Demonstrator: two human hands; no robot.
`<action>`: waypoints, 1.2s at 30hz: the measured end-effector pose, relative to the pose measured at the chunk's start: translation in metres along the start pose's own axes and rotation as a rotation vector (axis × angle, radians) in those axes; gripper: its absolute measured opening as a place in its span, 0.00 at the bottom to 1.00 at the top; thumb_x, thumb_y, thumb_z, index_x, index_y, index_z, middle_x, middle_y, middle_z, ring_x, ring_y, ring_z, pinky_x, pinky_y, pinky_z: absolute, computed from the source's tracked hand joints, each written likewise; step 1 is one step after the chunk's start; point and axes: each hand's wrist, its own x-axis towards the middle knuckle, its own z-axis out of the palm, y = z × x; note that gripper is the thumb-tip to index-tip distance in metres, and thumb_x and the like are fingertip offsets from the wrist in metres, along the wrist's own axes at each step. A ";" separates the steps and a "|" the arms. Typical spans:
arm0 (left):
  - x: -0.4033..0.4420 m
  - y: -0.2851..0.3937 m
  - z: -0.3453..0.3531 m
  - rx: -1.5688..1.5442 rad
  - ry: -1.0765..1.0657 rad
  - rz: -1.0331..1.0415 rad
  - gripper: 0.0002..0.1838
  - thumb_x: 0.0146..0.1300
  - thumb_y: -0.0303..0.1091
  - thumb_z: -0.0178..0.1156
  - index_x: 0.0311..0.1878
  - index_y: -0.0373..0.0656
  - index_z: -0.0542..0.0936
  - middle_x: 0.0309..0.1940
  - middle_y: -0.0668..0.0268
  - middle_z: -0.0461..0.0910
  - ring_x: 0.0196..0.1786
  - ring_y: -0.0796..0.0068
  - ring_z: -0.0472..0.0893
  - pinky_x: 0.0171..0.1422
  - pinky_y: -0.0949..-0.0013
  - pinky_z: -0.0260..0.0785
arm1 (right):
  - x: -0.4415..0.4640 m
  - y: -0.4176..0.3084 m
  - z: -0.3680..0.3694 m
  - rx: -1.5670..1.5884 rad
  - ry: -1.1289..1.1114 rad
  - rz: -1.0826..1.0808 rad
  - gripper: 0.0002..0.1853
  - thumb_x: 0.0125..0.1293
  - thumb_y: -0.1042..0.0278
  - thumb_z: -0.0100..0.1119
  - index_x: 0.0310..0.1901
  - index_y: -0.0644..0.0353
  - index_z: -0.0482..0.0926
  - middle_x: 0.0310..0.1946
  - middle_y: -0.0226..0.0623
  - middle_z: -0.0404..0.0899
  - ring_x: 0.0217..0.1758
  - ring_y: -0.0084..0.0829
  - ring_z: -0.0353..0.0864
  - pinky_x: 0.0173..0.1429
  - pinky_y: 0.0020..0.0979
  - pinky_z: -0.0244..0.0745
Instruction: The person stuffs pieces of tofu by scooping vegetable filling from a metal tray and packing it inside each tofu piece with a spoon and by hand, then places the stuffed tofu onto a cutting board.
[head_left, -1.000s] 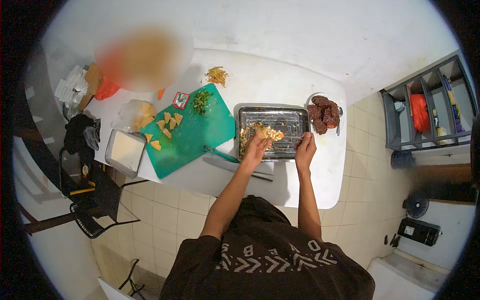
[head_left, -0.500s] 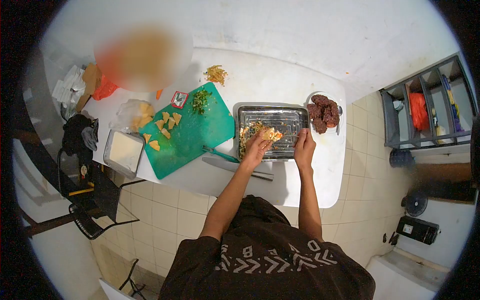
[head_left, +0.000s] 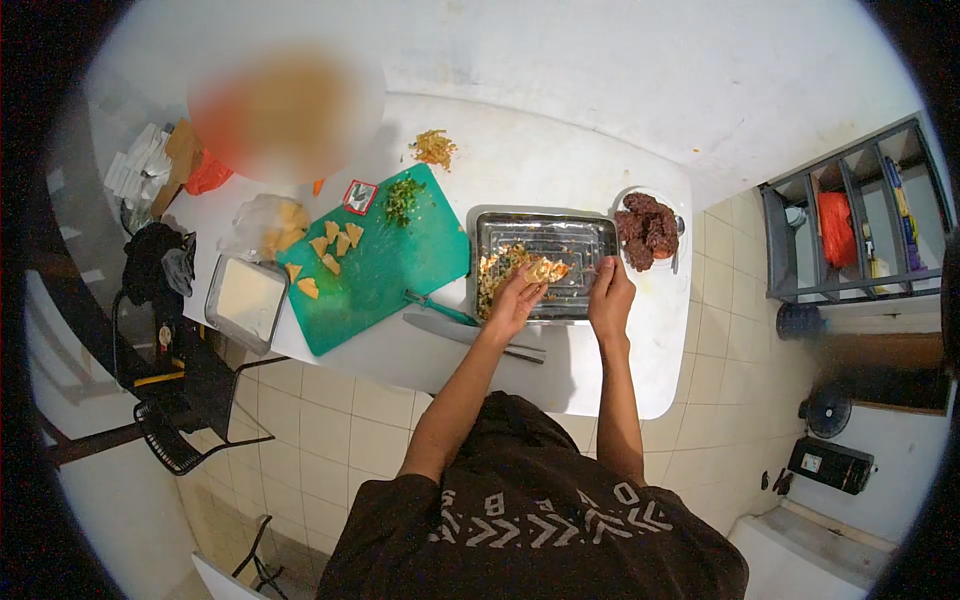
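Observation:
A metal tray (head_left: 585, 228) with chopped vegetable mix (head_left: 492, 272) at its left side lies on the white table. Over the tray, my left hand (head_left: 513, 302) holds a tan piece of food (head_left: 541, 271) with orange and white filling at its open end. My right hand (head_left: 610, 300) is at the tray's right edge, its fingers pinched on a thin utensil that points at the filled piece; its shape is hard to make out. To the left, a green cutting board (head_left: 375, 275) bears tan triangular pieces (head_left: 331, 263) and chopped greens (head_left: 403, 202).
A plate of dark brown food (head_left: 648, 230) stands right of the tray. A knife (head_left: 470, 335) and a green-handled peeler (head_left: 440, 307) lie near the front edge. At the left are a container of pale liquid (head_left: 247, 300) and a plastic bag (head_left: 265, 230); shredded peelings (head_left: 434, 149) lie behind.
My left hand has tilted the filled piece slightly and stays over the tray. My right hand has shifted a little at the tray's right edge. The camera view has moved slightly.

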 end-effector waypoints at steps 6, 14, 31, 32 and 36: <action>0.006 -0.006 -0.010 -0.045 -0.003 -0.041 0.20 0.75 0.36 0.55 0.66 0.40 0.70 0.61 0.60 0.76 0.61 0.63 0.77 0.71 0.56 0.71 | 0.000 0.000 -0.004 0.018 -0.028 0.050 0.20 0.80 0.59 0.40 0.37 0.65 0.75 0.21 0.45 0.75 0.24 0.42 0.76 0.31 0.41 0.69; 0.005 -0.011 -0.004 -0.014 0.006 -0.044 0.18 0.75 0.36 0.56 0.64 0.43 0.73 0.61 0.62 0.75 0.62 0.64 0.76 0.68 0.54 0.74 | 0.000 0.008 -0.003 0.031 0.029 0.010 0.21 0.81 0.58 0.40 0.35 0.65 0.75 0.17 0.40 0.72 0.19 0.33 0.73 0.28 0.37 0.68; -0.002 -0.011 0.006 -0.051 0.036 -0.105 0.15 0.73 0.34 0.58 0.60 0.45 0.75 0.58 0.68 0.75 0.60 0.66 0.76 0.66 0.54 0.76 | -0.005 -0.003 -0.018 0.011 0.002 0.067 0.21 0.80 0.58 0.39 0.34 0.65 0.74 0.18 0.45 0.74 0.21 0.43 0.76 0.29 0.42 0.68; -0.003 -0.009 0.008 -0.051 0.032 -0.101 0.15 0.73 0.34 0.58 0.60 0.45 0.75 0.58 0.68 0.75 0.60 0.66 0.76 0.66 0.54 0.76 | -0.006 -0.005 -0.019 0.013 0.004 0.062 0.21 0.80 0.58 0.39 0.34 0.65 0.74 0.18 0.45 0.74 0.21 0.43 0.76 0.29 0.42 0.68; -0.002 -0.008 0.006 -0.030 0.043 -0.100 0.15 0.72 0.34 0.59 0.60 0.45 0.76 0.57 0.67 0.76 0.59 0.67 0.76 0.65 0.55 0.77 | -0.007 -0.009 -0.021 0.010 0.024 0.052 0.21 0.80 0.58 0.39 0.34 0.64 0.74 0.19 0.45 0.76 0.22 0.42 0.77 0.30 0.42 0.69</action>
